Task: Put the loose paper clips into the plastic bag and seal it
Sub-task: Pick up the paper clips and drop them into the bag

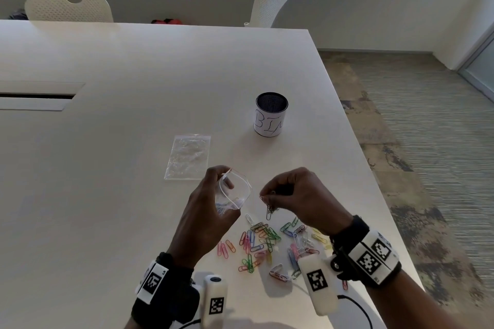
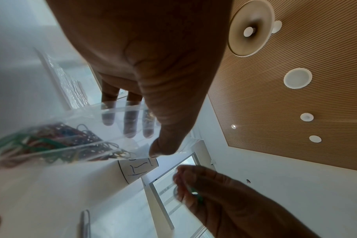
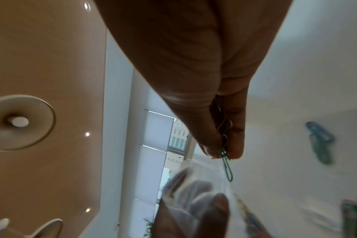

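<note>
My left hand point(image 1: 211, 203) holds a small clear plastic bag point(image 1: 235, 191) upright above the table, its mouth spread wide. In the left wrist view the bag point(image 2: 75, 128) has several coloured paper clips point(image 2: 41, 141) inside, with my fingers point(image 2: 130, 122) behind the film and my thumb in front. My right hand point(image 1: 291, 195) pinches a few paper clips point(image 1: 270, 209) just right of the bag mouth; a green clip point(image 3: 226, 164) hangs from thumb and forefinger. A pile of loose coloured paper clips point(image 1: 270, 243) lies on the white table point(image 1: 133, 115) below both hands.
A second clear bag point(image 1: 188, 156) lies flat on the table beyond my left hand. A mesh cup point(image 1: 271, 114) with a white handwritten label stands further back right. The table's right edge point(image 1: 374, 173) drops to carpet. Two white chairs stand at the far side.
</note>
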`<state>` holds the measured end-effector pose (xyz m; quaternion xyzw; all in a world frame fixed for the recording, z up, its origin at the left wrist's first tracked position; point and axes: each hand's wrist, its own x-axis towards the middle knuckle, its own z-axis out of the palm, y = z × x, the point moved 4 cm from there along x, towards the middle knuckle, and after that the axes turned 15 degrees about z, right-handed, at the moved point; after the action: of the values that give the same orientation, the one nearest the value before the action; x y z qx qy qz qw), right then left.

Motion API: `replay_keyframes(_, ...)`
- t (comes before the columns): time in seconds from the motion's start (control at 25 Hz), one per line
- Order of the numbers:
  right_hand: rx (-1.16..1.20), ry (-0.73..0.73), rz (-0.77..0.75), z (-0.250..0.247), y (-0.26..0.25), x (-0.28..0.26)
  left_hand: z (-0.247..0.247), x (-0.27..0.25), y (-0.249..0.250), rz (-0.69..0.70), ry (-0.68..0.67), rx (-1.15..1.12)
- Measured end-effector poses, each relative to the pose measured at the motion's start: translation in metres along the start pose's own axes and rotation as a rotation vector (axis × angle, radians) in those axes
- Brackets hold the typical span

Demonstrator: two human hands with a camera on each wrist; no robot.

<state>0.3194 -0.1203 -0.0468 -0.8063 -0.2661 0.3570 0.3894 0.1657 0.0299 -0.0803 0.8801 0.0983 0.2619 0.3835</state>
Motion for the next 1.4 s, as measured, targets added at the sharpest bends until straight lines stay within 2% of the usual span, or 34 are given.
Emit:
replay_keyframes(0.2,0.155,0.059,-0.132,-0.001,-0.042,-0.007,0.0,0.0,0.003,0.01,0.002,-0.005)
replay_keyframes(0.36,-0.013,0.223,-0.266,0.021,-0.061,0.0,-0.002,0.001,0.004,0.004,0.012,-0.006)
replay_keyframes(0.44,-0.104,0.244,-0.314,0.031,-0.064,0.003,-0.004,0.001,0.004,-0.006,0.019,-0.007)
replay_keyframes(0.56,-0.181,0.204,-0.347,0.041,-0.068,0.002,-0.004,0.0,0.003,-0.014,0.016,-0.018)
replay_keyframes(0.72,-0.167,0.133,-0.353,0.043,-0.072,-0.001,-0.004,-0.001,0.001,-0.005,0.023,-0.018)
replay_keyframes(0.92,-0.243,0.12,-0.351,0.039,-0.075,-0.001,-0.005,-0.002,-0.003,-0.009,0.032,0.001)
replay_keyframes(1.12,-0.404,-0.03,-0.391,0.053,-0.08,-0.001,-0.004,-0.003,-0.002,-0.02,0.038,-0.038)
replay_keyframes(1.4,-0.304,-0.118,-0.448,0.069,-0.095,-0.001,-0.04,-0.016,0.007,-0.002,0.091,0.019)
